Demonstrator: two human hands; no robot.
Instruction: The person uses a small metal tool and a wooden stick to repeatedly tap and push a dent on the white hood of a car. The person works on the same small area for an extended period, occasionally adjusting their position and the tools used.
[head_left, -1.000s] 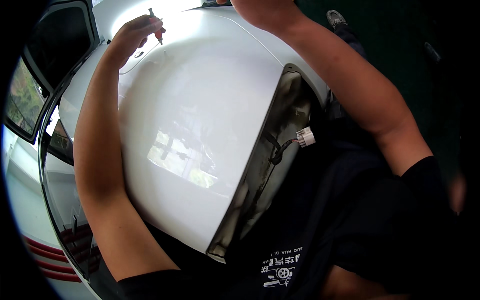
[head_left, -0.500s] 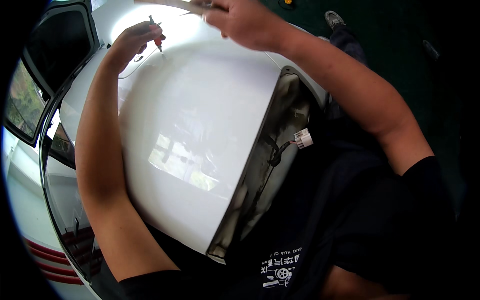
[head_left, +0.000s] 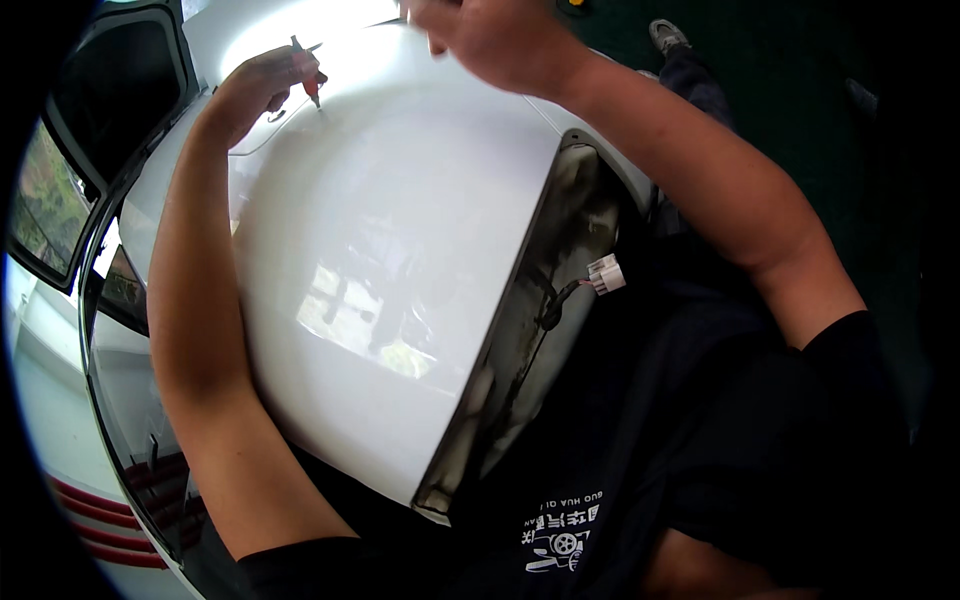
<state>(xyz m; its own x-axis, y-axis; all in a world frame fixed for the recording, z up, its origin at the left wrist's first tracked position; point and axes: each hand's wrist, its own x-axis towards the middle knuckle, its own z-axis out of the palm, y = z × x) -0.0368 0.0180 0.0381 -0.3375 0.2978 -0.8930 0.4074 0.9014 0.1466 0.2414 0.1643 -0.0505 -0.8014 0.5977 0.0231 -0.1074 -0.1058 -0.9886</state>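
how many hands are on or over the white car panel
2. The left hand is at the panel's upper left, holding a small red-handled tool with its tip at the white car panel. The right hand is above the panel's top edge, partly cut off by the frame.

A single head-worn fisheye camera looks steeply down from close above, over the person's dark-clothed torso. Both forearms enter from the lower edge and reach away toward the top of the frame. The glossy white curved car body panel [head_left: 380, 260] fills the centre, just below the fingers [head_left: 290, 75]. Straight edges bow near the dark rim.
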